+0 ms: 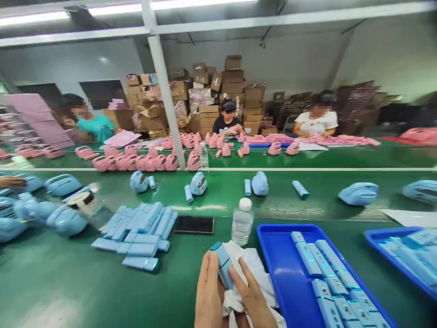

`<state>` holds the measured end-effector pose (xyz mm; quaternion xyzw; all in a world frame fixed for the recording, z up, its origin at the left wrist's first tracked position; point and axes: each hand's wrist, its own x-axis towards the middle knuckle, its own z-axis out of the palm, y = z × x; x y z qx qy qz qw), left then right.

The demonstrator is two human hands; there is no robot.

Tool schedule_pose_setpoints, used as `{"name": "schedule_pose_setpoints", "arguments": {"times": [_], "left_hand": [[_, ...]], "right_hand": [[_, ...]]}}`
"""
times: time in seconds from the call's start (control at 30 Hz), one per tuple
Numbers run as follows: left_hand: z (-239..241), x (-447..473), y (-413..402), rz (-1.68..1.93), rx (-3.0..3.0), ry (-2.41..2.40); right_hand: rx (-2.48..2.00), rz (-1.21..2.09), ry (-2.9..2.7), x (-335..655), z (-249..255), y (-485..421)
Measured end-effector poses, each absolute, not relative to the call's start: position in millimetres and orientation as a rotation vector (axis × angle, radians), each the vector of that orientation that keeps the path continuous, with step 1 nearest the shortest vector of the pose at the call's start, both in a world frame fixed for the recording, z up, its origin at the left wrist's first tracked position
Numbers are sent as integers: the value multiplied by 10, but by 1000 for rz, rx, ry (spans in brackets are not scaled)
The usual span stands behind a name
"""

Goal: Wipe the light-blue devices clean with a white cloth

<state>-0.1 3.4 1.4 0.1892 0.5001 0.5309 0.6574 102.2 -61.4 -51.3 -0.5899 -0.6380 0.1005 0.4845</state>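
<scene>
Head view, looking forward and down over a green work surface (54,282). Left hand (208,296) and right hand (254,298) sit together at the bottom centre of frame, both closed around one light blue bar-shaped device (223,269), which stands nearly upright with its top tilted slightly left. Left fingers (209,273) lie flat along the device's left side; right fingers (244,278) press its right side. A white cloth (254,266) is bunched under and behind the device, partly caught in the right hand. Just right of the hands: a blue tray (276,255) holding a row of the same blue bars laid side by side. A second blue tray (375,237) shows at the right edge, contents blurred. Just beyond the cloth, a clear plastic water bottle (242,222) with white cap, upright. Left of the bottle, a black phone (194,224) lying flat, screen dark. Further left, a loose pile of blue bars (138,230). Rounded blue housings (200,183) and single bars are scattered along the belt behind. Across a white divider, pink housings (150,162) cover the far table, where three other people sit working in front of stacked cardboard boxes (205,95); another person's hand (12,182) enters at the left edge.
</scene>
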Motion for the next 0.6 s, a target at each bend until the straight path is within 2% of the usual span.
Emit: {"name": "schedule_pose_setpoints", "arguments": {"times": [0.13,0.3,0.37,0.53,0.6], "left_hand": [[176,62,102,1118,209,942],[320,70,95,1165,249,792],[318,58,111,1182,247,800],[188,63,115,1147,288,814],[102,81,93,1129,299,811]], "right_hand": [[-1483,342,-1453,1110,-457,-671],[-1665,695,-950,1245,-283,-669],[-1654,639,-1024,1274,-235,-653],[-1347,215,-1769,1250,-304,-611],[-1371,149,-1842,1286,-388,-602]]}}
